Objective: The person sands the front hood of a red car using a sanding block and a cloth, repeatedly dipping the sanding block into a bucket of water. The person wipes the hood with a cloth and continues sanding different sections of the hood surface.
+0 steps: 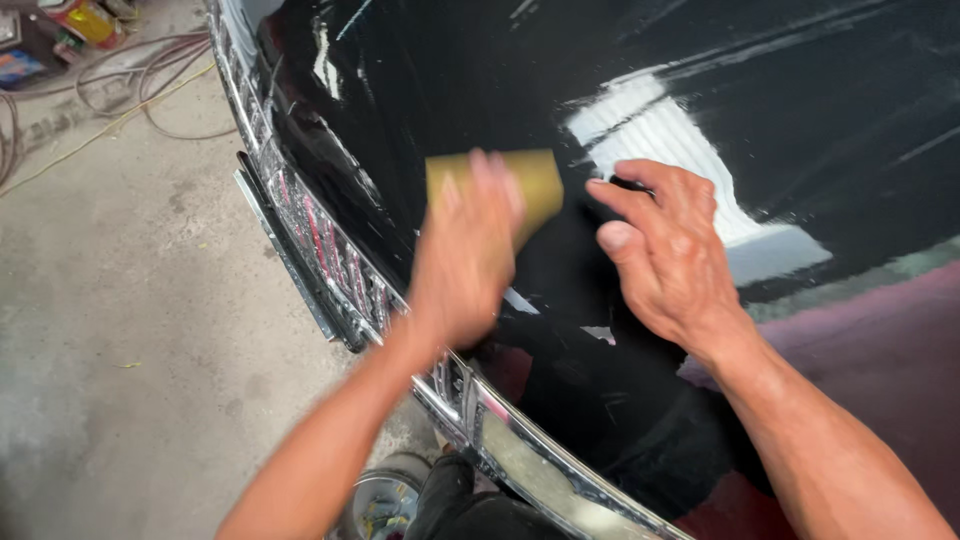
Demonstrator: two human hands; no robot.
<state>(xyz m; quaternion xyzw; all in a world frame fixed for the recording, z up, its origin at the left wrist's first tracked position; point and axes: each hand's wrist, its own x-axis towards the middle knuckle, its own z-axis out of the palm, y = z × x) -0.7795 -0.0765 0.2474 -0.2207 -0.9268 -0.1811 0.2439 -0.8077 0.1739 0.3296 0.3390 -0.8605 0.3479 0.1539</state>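
Note:
My left hand [465,255] presses a tan sanding pad [535,182] flat against the glossy black car hood [480,90]; the hand is motion-blurred. My right hand [665,250] rests beside it on the hood, fingers spread and slightly curled, holding nothing, its fingertips near the pad's right edge. A white reflection streak [660,135] lies on the paint just beyond the right hand.
A chrome grille [330,250] and trim run along the hood's front edge. Concrete floor [130,300] lies to the left, with hoses and cables [150,80] at the far left. A round tin [380,500] sits on the floor below. Reddish paint [880,330] shows at right.

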